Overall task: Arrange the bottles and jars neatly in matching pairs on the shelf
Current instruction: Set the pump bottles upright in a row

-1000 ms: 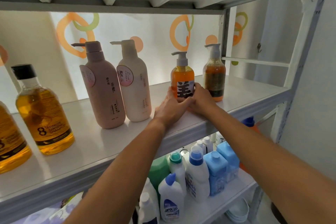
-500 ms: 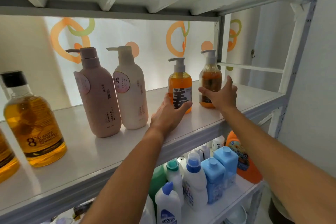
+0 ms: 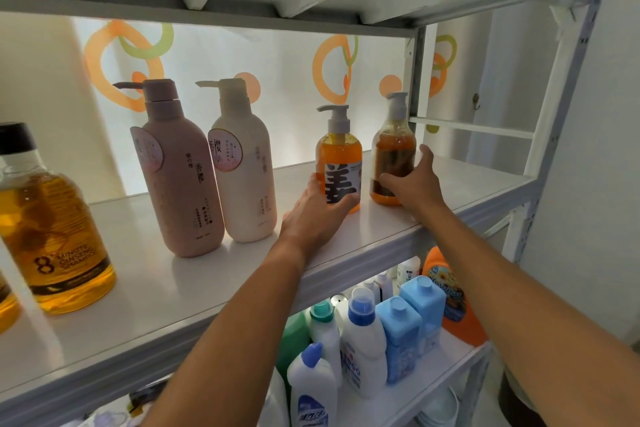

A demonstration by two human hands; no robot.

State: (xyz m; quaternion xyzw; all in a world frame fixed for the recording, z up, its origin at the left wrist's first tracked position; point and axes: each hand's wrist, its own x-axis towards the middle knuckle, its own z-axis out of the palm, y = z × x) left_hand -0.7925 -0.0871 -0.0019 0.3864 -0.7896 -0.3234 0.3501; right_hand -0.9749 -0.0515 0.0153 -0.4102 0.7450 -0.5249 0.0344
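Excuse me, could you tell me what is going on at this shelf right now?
A person is pairing bottles on the white shelf. The left hand grips the clear pump bottle of bright orange liquid with a bold black character label; the right hand grips the clear pump bottle of darker amber liquid beside it. Both stand upright, close together. Further left, a pink pump bottle and a cream pump bottle stand side by side.

In your left grip (image 3: 313, 215), the orange pump bottle (image 3: 338, 156) shows one big black character, 姜, on white. Left of that grip, the cream bottle (image 3: 247, 184) bears 樱 on its round sticker; the pink bottle (image 3: 180, 184) reads 香樱. Farthest left, the amber bottle (image 3: 52, 232) says "8 MINUTE GINSENG SHAMPOO". The dark pump bottle (image 3: 393, 152) in your right grip (image 3: 414, 185): label unreadable.
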